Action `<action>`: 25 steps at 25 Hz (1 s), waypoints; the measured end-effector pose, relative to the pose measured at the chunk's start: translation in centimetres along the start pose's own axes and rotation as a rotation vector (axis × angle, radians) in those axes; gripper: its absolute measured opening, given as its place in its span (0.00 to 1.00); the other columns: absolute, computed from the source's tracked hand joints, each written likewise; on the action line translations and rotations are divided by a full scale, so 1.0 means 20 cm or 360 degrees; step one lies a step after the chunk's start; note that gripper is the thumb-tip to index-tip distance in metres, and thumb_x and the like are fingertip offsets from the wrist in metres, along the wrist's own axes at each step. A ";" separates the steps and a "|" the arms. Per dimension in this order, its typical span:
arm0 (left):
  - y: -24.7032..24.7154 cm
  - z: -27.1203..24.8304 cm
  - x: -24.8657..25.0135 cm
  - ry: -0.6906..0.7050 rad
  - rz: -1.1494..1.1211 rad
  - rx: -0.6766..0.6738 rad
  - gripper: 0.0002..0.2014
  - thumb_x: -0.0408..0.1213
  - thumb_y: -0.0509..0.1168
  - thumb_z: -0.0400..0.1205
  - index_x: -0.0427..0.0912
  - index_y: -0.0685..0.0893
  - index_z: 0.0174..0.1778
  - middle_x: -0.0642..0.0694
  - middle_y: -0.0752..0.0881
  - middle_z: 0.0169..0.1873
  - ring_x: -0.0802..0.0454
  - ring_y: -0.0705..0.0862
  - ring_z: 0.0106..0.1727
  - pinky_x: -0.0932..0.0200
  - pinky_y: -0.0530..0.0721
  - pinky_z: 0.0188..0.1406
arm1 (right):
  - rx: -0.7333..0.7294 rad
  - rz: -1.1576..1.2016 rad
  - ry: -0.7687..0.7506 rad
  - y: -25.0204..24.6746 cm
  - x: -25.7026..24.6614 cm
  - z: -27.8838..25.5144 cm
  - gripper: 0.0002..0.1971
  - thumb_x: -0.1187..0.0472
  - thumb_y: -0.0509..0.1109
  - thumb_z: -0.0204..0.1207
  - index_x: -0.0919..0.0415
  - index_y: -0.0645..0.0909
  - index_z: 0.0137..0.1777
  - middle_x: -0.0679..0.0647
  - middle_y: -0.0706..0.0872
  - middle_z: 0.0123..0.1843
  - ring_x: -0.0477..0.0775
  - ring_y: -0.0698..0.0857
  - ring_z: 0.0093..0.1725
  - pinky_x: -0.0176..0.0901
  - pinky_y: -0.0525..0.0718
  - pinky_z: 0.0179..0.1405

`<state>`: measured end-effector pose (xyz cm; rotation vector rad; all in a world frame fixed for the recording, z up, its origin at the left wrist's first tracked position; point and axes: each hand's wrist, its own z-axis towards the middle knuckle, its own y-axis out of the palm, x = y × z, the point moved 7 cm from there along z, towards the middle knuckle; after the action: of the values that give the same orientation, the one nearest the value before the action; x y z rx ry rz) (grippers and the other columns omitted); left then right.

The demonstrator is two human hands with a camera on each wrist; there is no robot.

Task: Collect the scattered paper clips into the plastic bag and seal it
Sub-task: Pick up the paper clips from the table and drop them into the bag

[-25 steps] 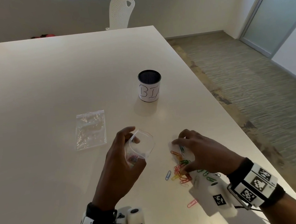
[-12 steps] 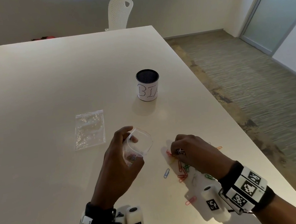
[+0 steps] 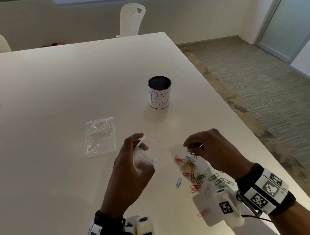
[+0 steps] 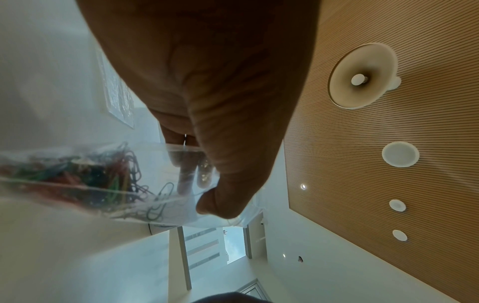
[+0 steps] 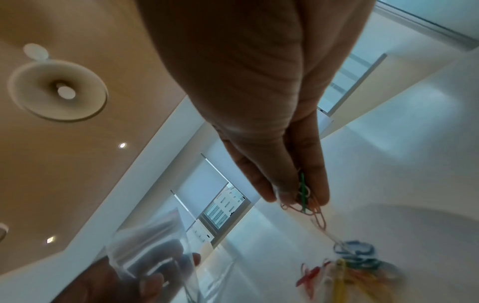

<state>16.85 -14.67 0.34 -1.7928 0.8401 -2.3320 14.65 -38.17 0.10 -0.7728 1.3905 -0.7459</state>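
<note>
My left hand (image 3: 130,169) holds a small clear plastic bag (image 3: 149,153) above the table, mouth spread wide toward the right. Several coloured clips lie in the plastic bag (image 4: 108,176), with my thumb and fingers (image 4: 223,201) pinching its rim. My right hand (image 3: 208,150) is raised just right of the bag and pinches a tangled bunch of paper clips (image 3: 191,151). In the right wrist view the bunch of clips (image 5: 305,196) dangles from my fingertips, a chain trailing down. Several loose coloured clips (image 3: 196,177) lie scattered on the table below my right hand.
A second clear zip bag (image 3: 99,136) lies flat on the white table (image 3: 53,89), left of my hands. A black mesh cup with a white label (image 3: 159,92) stands behind them. The table's right edge (image 3: 268,163) runs close to my right wrist. White chairs stand at the far side.
My right hand closed on a bunch of clips in the pile and lifted it off the table toward the bag's mouth. My left hand kept the bag open in about the same place.
</note>
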 end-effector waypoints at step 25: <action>0.01 0.00 -0.01 0.0058 0.0022 -0.0003 0.35 0.29 0.78 0.75 0.46 0.72 0.76 0.52 0.84 0.58 0.54 0.86 0.52 0.77 0.83 0.45 | 0.0586 0.0792 -0.0374 -0.09 -0.45 -0.02 0.07 0.67 0.79 0.78 0.59 0.95 0.53 0.47 0.97 0.46 0.40 0.95 0.45 0.31 0.91 0.50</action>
<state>16.83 -14.71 0.14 -1.7443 0.8569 -2.3633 13.91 -31.62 6.63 -0.2003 1.1223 -0.4782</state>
